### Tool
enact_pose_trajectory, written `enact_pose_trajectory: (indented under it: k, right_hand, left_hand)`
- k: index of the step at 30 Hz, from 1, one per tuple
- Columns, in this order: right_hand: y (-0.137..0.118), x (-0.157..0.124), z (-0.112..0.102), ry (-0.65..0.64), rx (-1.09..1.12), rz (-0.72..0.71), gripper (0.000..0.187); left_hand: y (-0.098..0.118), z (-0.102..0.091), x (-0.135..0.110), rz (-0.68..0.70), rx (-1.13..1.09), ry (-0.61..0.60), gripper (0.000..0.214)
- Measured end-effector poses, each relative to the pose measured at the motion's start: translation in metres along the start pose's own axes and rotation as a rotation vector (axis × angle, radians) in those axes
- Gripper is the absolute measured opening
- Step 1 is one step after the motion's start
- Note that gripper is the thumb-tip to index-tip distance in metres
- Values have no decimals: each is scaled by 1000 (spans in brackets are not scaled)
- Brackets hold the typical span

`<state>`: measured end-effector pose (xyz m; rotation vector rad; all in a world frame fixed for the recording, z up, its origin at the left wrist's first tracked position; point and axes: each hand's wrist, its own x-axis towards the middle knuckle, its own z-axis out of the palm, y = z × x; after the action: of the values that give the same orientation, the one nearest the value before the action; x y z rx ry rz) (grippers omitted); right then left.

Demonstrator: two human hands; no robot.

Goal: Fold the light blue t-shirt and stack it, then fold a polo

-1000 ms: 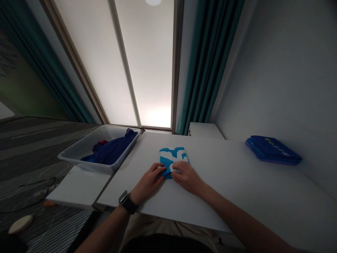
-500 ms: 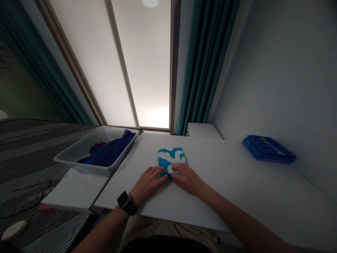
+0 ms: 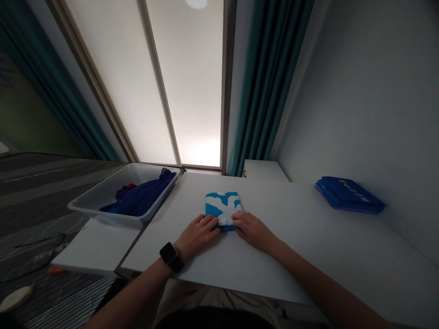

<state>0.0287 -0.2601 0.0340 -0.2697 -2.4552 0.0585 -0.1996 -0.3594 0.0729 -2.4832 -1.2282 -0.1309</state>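
Okay, left hand and right hand lie flat, fingers pressed together, against the near edge of a folded blue-and-white cloth on the white table, directly ahead of the fingertips (pinching or not, can't tell). Left of the grip, a grey plastic tub holds a crumpled navy garment. Well right sits a stack of folded blue items.

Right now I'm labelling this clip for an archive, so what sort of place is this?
Likely an indoor laundry or garment workroom: a grey plastic tub holds navy clothing, a folded blue-and-white cloth lies on a long white table, and folded blue garments sit stacked nearby.
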Motion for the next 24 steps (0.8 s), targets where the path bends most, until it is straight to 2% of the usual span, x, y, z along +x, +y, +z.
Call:
enact_pose_trajectory:
  k: [4, 8, 11, 15, 21, 24]
  right_hand:
    - [5, -4, -2, 2, 12, 101, 16]
    - [8, -8, -6, -38, -43, 40, 11]
    - [8, -9, -7, -64, -88, -21, 14]
    - [11, -10, -5, -79, -137, -39, 17]
    - [14, -16, -9, -97, -113, 45, 6]
    - [12, -16, -14, -146, -61, 154, 15]
  left_hand:
    - [-5, 2, -1, -22, -118, 18, 21]
    - [-5, 4, 1, -113, -215, 56, 24]
    - [-7, 6, 1, -72, -211, 61, 15]
    - [-12, 7, 0, 7, -129, 24, 16]
    - [-14, 6, -1, 38, -62, 1, 14]
    - [-14, 6, -3, 8, -86, 8, 14]
